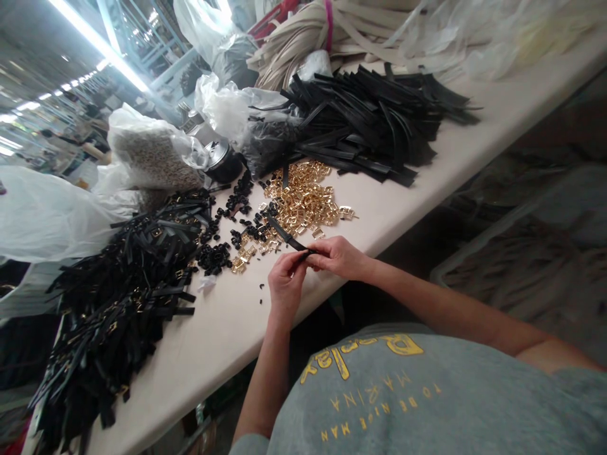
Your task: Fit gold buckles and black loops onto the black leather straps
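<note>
Both hands meet over the near edge of the table, closed on one black strap [285, 235]. The strap's free end points away from me, toward a heap of gold buckles [303, 197]. My left hand [286, 278] pinches the strap from the left. From the right, my right hand [337, 258] grips its near end, and the fingers hide what lies between them. Small black loops [214, 258] are scattered left of the buckles. Whether a buckle or loop is on the held strap, I cannot tell.
Finished-looking black straps with buckles [137, 272] are piled at the left. A stack of plain black straps [365, 120] lies at the far right. Behind stand a plastic bag of small parts [147, 148], a dark metal-topped can [222, 161] and a beige strip bundle [284, 47].
</note>
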{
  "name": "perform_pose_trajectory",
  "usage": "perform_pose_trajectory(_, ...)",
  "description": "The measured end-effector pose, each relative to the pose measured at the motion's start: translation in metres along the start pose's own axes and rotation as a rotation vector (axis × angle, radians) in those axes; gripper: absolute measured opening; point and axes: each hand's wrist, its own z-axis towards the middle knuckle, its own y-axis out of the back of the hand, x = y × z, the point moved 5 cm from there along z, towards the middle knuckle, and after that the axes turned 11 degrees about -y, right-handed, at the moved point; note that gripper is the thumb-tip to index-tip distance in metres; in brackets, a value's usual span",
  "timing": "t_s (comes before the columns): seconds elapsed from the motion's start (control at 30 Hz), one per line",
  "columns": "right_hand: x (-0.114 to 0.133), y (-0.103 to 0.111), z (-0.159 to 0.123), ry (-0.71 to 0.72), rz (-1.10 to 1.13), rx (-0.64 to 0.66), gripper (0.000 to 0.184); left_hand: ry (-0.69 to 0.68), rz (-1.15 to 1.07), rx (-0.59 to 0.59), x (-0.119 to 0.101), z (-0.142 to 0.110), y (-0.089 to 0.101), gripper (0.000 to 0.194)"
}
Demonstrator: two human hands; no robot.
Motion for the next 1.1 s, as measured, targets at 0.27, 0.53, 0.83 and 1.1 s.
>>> perform_pose_trajectory(0.27,-0.002,-0.001,-0.002,-0.044,0.043,-0.043,0.016,0.405,-0.529,-0.358,0.02,-0.007,0.007,0.037)
perform_pose_trajectory(0.53,0.004,-0.001,-0.003,-0.049,-0.173,-0.152,0.014,0.443,-0.561,-0.451,0.024,-0.004,0.004,0.042)
perform_pose_trajectory(0.83,0.005,-0.001,-0.004,-0.034,-0.192,-0.159,0.012,0.355,-0.458,-0.37,0.019,-0.011,-0.009,0.037)
perform_pose_trajectory(1.1,0.005,-0.001,-0.005,0.024,-0.064,-0.076,0.014,0.375,-0.437,-0.292,0.023,-0.013,-0.007,0.037)
